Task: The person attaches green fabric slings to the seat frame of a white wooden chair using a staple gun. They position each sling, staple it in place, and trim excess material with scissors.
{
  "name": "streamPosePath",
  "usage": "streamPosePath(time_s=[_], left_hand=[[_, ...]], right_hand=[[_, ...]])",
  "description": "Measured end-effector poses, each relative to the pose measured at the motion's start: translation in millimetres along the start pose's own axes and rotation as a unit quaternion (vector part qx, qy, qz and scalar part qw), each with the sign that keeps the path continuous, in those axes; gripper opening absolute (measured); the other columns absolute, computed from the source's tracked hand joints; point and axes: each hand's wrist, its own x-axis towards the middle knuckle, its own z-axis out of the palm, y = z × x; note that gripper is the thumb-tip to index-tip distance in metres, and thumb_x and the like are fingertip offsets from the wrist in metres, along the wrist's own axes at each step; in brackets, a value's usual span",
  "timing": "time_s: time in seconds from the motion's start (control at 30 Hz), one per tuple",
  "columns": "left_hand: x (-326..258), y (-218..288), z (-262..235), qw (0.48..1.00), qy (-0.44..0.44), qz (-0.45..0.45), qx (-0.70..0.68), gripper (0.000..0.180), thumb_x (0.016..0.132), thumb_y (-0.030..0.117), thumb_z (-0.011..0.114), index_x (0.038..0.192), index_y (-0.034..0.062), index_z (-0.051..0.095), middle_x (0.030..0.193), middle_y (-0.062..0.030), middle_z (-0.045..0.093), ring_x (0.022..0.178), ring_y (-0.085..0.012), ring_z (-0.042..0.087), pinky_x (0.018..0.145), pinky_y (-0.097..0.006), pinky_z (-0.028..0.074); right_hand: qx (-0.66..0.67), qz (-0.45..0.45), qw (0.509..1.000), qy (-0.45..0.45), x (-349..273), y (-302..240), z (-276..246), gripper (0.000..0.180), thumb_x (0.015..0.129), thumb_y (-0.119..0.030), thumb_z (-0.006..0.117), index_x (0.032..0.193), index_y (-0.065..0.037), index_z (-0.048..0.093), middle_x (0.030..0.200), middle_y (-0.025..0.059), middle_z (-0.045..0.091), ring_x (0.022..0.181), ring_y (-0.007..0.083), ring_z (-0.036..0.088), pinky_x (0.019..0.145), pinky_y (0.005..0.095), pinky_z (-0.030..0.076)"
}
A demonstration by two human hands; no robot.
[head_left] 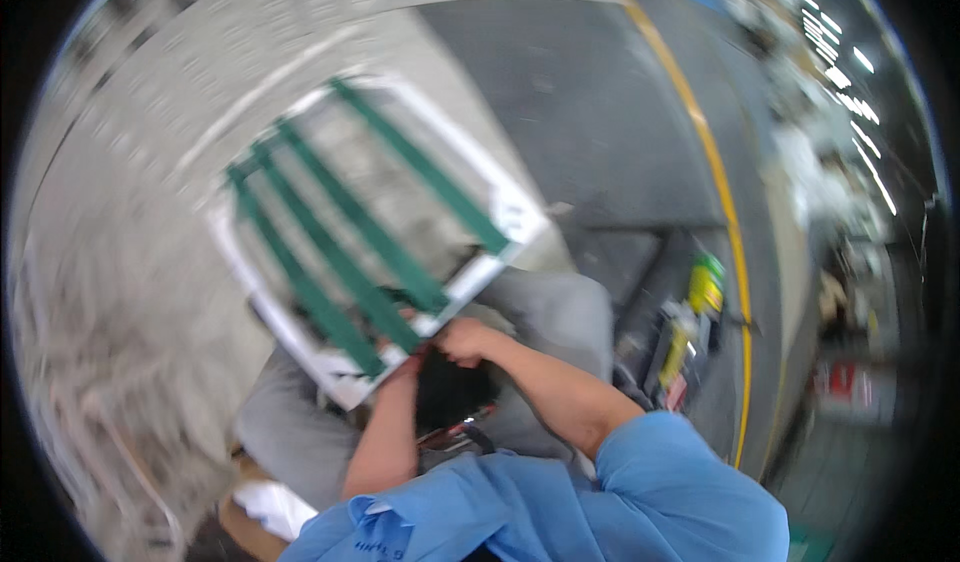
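Note:
A white rectangular frame (462, 147) strung with several green straps (345, 212) lies tilted across my lap. My right hand (462, 341) is at the frame's near edge with its fingers curled closed; whatever they hold is hidden. Close beside it, my left hand (407, 358) reaches under the near edge, next to the end of a green strap. The strap and frame cover most of its fingers. Motion blur softens the whole picture.
To my right on the dark floor mat (560, 82) is a dark tray (640, 347) with bottles, including a green and yellow can (706, 284). A yellow line (712, 152) runs along the floor. Blurred pale shapes fill the left side; a red and white box (850, 387) stands far right.

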Motion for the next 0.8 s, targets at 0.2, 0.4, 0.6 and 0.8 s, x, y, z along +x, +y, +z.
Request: streamPosePath(time_s=[0.2, 0.4, 0.6, 0.8], left_hand=[[-4, 20, 9, 0.994, 0.077, 0.073, 0.033, 0.021, 0.105, 0.033, 0.059, 0.097, 0.0156, 0.066, 0.076, 0.0024, 0.060, 0.041, -0.0111, 0.029, 0.041, -0.028, 0.028], [-7, 14, 12, 0.997, 0.053, 0.033, 0.034, 0.015, 0.104, 0.026, 0.060, 0.100, 0.0133, 0.067, 0.063, 0.0030, 0.049, 0.041, -0.0116, 0.030, 0.041, -0.029, 0.025], [-15, 33, 6, 0.998, 0.041, 0.049, -0.018, 0.030, 0.095, 0.032, 0.064, 0.106, 0.0049, 0.070, 0.062, -0.0016, 0.053, 0.041, -0.0143, 0.039, 0.041, -0.031, 0.031], [-19, 23, 9, 0.997, 0.015, 0.079, -0.006, 0.027, 0.097, 0.031, 0.059, 0.078, 0.0118, 0.062, 0.054, -0.0022, 0.049, 0.041, -0.0164, 0.040, 0.045, -0.033, 0.033]], right_hand=[[0.358, -0.137, 0.807, 0.448, -279, 60, -81, 0.022, 0.102, -0.025, 0.066, 0.106, -0.004, 0.072, 0.088, 0.0024, 0.072, 0.080, 0.0090, 0.067, 0.072, 0.0299, 0.055], [0.148, 0.429, 0.775, 0.440, -356, 276, -41, 0.043, 0.075, -0.029, 0.081, 0.105, 0.001, 0.075, 0.094, 0.0181, 0.076, 0.088, 0.0288, 0.074, 0.078, 0.0412, 0.057], [0.469, 0.216, 0.696, 0.499, -301, 302, -13, 0.024, 0.083, -0.003, 0.079, 0.106, -0.001, 0.071, 0.084, 0.0039, 0.068, 0.065, 0.0165, 0.062, 0.057, 0.0335, 0.047], [0.360, 0.093, 0.658, 0.655, -326, 262, -30, 0.033, 0.074, 0.001, 0.066, 0.107, 0.000, 0.065, 0.083, 0.0038, 0.064, 0.060, 0.0180, 0.060, 0.055, 0.0348, 0.049]])
